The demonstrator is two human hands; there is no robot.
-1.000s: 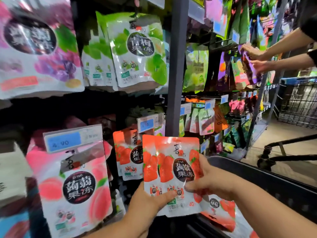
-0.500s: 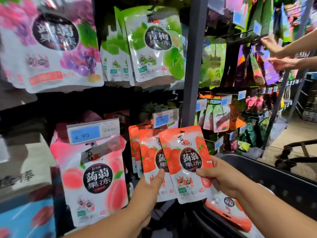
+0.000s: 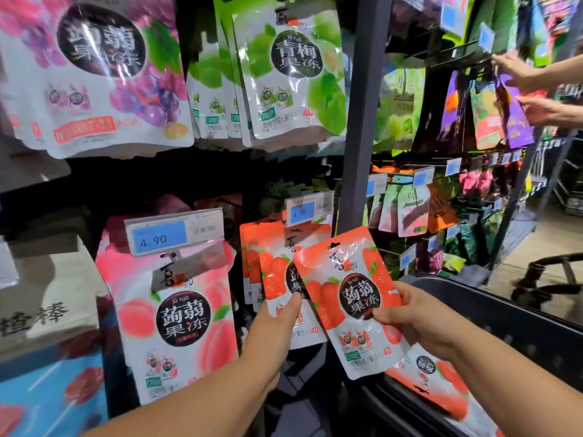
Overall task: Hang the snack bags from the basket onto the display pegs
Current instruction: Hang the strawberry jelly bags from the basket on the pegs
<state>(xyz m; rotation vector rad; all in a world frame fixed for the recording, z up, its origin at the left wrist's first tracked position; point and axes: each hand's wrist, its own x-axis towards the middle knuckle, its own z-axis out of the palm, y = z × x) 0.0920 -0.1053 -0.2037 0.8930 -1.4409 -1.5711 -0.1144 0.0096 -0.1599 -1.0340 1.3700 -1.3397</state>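
My right hand (image 3: 419,320) pinches a red strawberry jelly bag (image 3: 350,298) by its right edge, tilted, in front of the rack's lower row. My left hand (image 3: 274,323) holds the bottom of the front strawberry bag (image 3: 277,272) of a row hanging under a blue 4.90 price tag (image 3: 307,211), thumb on its face. The peg itself is hidden behind the tag. The black basket (image 3: 520,335) sits at lower right, and more strawberry bags (image 3: 441,383) lie in it.
Peach bags (image 3: 176,310) hang to the left, with green plum bags (image 3: 293,67) and grape bags (image 3: 94,67) above. A grey upright post (image 3: 362,121) splits the rack. Another person's hands (image 3: 533,89) work on bags at the upper right.
The two strawberry bags held together have come apart. My right hand's bag has moved right and tilted. My left hand's bag now sits with the hanging row under the price tag.
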